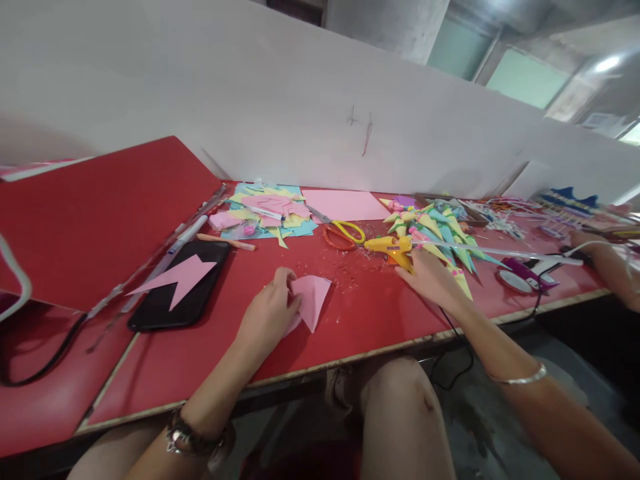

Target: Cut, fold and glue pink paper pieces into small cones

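Bare forearms (225,383) extend over the red tabletop (360,313), where the left hand (270,310) grasps a folded pink paper (314,300) near the front edge; the right hand (425,273) is at the handle of a yellow glue gun (390,245), whether gripping it I cannot tell. Gluing the fold seems the step in hand, the next move probably calling for the paper held steady under the nozzle.

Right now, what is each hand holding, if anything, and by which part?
Left hand: pink paper, by its left side as pictured. Right hand: on the handle of the yellow glue gun; can't tell if the grip is closed.
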`<act>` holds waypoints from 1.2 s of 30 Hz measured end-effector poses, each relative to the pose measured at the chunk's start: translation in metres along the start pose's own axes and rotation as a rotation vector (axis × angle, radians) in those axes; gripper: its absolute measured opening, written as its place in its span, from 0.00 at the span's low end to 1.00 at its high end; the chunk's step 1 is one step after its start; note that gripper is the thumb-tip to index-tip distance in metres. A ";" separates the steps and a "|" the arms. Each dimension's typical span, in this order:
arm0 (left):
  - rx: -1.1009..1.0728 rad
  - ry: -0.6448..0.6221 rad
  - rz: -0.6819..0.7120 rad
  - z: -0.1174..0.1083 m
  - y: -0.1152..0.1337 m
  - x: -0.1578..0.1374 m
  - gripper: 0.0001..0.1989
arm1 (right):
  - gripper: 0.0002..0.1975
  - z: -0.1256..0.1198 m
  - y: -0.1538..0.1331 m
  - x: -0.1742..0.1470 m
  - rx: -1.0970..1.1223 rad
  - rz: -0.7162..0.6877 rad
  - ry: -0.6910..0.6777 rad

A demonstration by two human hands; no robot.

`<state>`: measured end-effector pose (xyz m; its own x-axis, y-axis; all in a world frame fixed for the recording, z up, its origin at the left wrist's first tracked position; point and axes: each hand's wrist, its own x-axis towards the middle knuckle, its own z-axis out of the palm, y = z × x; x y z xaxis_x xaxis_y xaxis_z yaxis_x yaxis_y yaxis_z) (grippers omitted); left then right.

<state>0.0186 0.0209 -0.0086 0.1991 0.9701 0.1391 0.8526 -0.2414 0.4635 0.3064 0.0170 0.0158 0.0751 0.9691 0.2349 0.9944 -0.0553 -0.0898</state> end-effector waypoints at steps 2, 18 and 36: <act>-0.126 0.055 -0.008 0.000 -0.002 0.003 0.12 | 0.11 -0.015 -0.007 -0.008 -0.168 0.004 0.008; -0.768 0.232 0.056 -0.018 -0.001 0.002 0.24 | 0.10 0.027 -0.125 -0.011 1.465 -0.109 -0.310; -0.592 0.120 0.088 -0.020 -0.001 0.000 0.30 | 0.13 0.032 -0.133 -0.018 1.701 -0.214 -0.409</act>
<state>0.0081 0.0206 0.0081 0.1708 0.9445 0.2807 0.4149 -0.3274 0.8489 0.1701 0.0150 -0.0072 -0.3215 0.9324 0.1652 -0.2097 0.1001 -0.9726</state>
